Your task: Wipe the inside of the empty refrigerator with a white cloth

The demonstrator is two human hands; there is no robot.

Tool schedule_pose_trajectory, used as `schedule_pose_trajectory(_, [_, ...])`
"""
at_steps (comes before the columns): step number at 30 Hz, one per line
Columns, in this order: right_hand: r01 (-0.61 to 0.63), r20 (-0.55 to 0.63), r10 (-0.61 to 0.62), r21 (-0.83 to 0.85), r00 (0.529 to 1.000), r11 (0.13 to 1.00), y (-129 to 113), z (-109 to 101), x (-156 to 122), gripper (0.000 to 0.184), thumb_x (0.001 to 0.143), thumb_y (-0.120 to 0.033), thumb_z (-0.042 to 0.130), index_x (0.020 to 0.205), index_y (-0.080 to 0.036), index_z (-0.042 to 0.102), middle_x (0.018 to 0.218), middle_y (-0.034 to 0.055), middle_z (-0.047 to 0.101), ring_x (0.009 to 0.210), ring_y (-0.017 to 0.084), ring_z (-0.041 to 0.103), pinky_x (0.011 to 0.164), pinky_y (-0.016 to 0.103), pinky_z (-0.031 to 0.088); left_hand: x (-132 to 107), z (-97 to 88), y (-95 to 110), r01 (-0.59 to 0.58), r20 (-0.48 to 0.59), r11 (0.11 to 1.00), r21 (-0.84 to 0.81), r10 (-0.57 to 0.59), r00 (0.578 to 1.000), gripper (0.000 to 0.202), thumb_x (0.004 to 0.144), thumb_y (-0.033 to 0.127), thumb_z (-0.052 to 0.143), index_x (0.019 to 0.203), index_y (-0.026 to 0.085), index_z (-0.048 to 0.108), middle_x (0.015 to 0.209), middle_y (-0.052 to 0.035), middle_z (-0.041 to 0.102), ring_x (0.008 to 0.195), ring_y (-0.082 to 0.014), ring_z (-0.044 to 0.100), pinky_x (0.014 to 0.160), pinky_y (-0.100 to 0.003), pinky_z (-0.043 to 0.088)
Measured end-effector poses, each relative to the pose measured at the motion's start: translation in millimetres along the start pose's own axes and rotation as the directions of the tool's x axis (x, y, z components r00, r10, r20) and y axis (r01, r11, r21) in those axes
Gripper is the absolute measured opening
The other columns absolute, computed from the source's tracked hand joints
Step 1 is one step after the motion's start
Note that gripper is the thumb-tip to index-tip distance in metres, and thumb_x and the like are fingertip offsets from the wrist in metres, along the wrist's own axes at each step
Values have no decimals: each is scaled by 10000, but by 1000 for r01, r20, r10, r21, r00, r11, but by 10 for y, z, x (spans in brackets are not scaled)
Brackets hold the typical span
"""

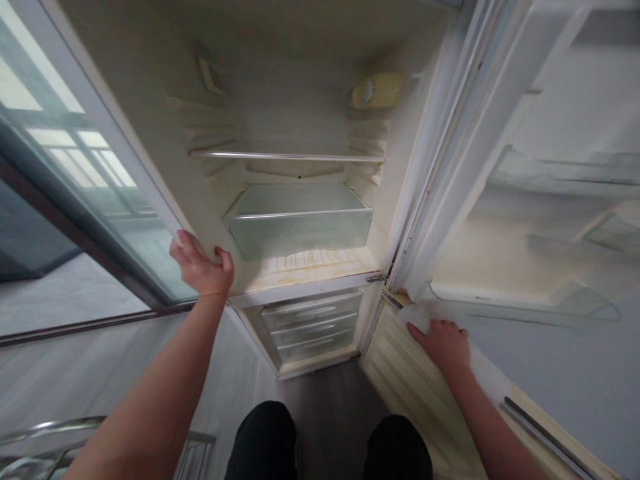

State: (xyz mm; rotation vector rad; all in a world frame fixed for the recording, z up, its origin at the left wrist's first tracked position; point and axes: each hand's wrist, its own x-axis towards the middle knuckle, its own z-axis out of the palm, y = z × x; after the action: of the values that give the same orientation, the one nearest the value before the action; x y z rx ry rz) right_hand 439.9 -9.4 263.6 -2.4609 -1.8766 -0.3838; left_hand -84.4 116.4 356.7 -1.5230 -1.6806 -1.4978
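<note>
An old white refrigerator (300,283) stands before me with both its doors swung open. My left hand (203,265) grips the front edge of its left side wall, thumb on the inner face and fingers around the outside. On the right, my right hand (447,341) is closed over a white cloth or paper wipe (419,316), pressed along the top edge of the lower door (400,367). The wipe's exact kind is unclear from blur. Above that hand hangs the upper door (505,253) with clear door shelves (565,175).
Inside are a glass shelf (290,157), a clear drawer (300,233) and a yellowed lamp cover (377,91). Freezer drawers (313,327) sit below. A sliding glass door (115,173) is on the left; a metal rack (195,453) stands at lower left. My knees (267,440) are near the grey floor (330,413).
</note>
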Motion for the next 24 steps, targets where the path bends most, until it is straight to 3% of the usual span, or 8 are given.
schedule_pose_trajectory(10, [-24, -64, 26, 21, 998, 999, -30, -55, -74, 671, 900, -693, 476, 1060, -62, 637, 1028, 217, 658, 1003, 369, 627, 841, 465, 413, -20, -26, 82, -1, 37, 998, -62, 3, 999, 753, 974, 221, 537, 1509, -107, 120, 1528, -340, 175, 1467, -362, 149, 1159, -503, 215])
schedule_pose_trajectory(18, [-5, -75, 4, -9, 997, 1000, 1, 25, 18, 684, 894, -720, 445, 953, -80, 680, 953, 218, 682, 943, 380, 644, 832, 483, 415, 0, 58, -7, 16, 1, 1000, -3, -16, 1000, 778, 938, 217, 572, 1513, -87, 144, 1511, -338, 204, 1444, -389, 191, 1135, -552, 257])
schedule_pose_trajectory(24, [39, -21, -39, -1, 999, 999, 124, 53, 92, 744, 890, -751, 406, 946, -78, 719, 920, 221, 704, 935, 362, 665, 879, 473, 403, 30, 91, -58, -20, -20, 1000, -17, 20, 1000, 787, 934, 193, 572, 1518, -83, 123, 1519, -323, 206, 1451, -380, 173, 1155, -547, 234])
